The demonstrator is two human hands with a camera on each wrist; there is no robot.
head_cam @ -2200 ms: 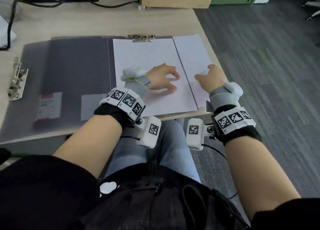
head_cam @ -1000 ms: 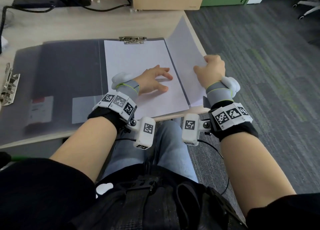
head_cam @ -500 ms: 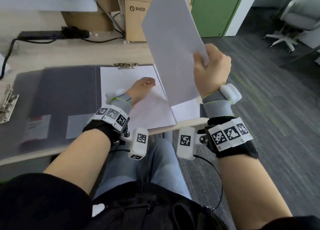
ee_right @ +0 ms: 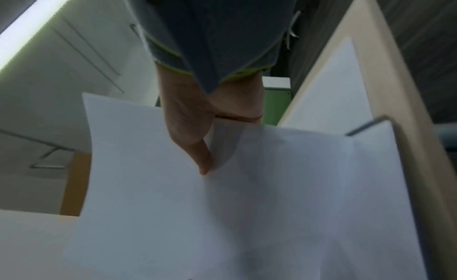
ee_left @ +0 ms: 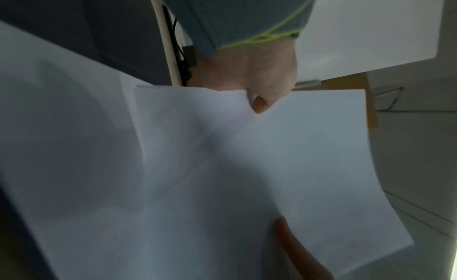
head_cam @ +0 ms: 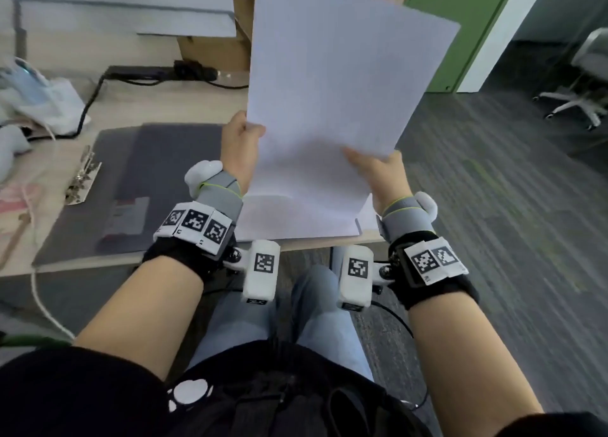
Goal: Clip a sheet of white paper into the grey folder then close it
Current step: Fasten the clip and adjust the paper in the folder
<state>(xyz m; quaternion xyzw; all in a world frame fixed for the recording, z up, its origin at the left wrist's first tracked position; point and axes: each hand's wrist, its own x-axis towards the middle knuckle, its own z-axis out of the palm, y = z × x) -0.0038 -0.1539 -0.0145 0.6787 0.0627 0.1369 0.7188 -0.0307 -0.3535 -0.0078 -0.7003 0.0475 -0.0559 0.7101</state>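
A black power strip point(head_cam: 158, 72) with its cable lies along the back of a wooden table point(head_cam: 171, 107), beside cardboard boxes point(head_cam: 214, 53), a green cabinet point(head_cam: 460, 32) and a white office chair point(head_cam: 579, 104) on grey carpet point(head_cam: 510, 223).

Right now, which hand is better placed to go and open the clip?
Probably the left hand: it is the one nearer the open folder. The right hand grips the paper at its lower corner and could keep holding it.

text: none legible | wrist bands point(head_cam: 196, 222): square coded markers only
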